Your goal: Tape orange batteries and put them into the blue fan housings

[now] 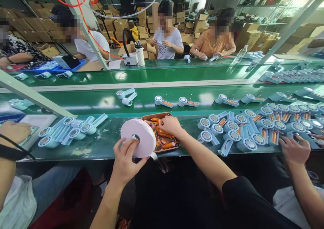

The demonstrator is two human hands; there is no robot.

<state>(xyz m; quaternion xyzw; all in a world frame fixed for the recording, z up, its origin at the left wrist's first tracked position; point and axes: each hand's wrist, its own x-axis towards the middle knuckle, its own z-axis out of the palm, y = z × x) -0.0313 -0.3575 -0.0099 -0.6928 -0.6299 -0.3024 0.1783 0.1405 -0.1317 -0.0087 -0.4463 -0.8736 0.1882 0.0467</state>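
Observation:
A roll of white tape [140, 128] stands on edge in my left hand [125, 163], with the fingers at its centre hole and the thumb at its lower rim. A short loose end hangs from the roll's bottom right. Just behind it, a low cardboard box [165, 150] holds many orange cylindrical batteries [162, 143]. My right hand [172, 125] reaches into this box from the right, its fingers curled down onto a battery. The fingertips are partly hidden among the batteries. The roll covers the box's left side.
Light-blue handheld fan bodies lie piled left [76, 133] and right [238, 126] of me. More fans [187, 101] lie along the green conveyor belt [144, 102] ahead. Co-workers' hands [295, 149] are close on both sides; other people sit across the line. A slanted metal post [35, 94] stands at left.

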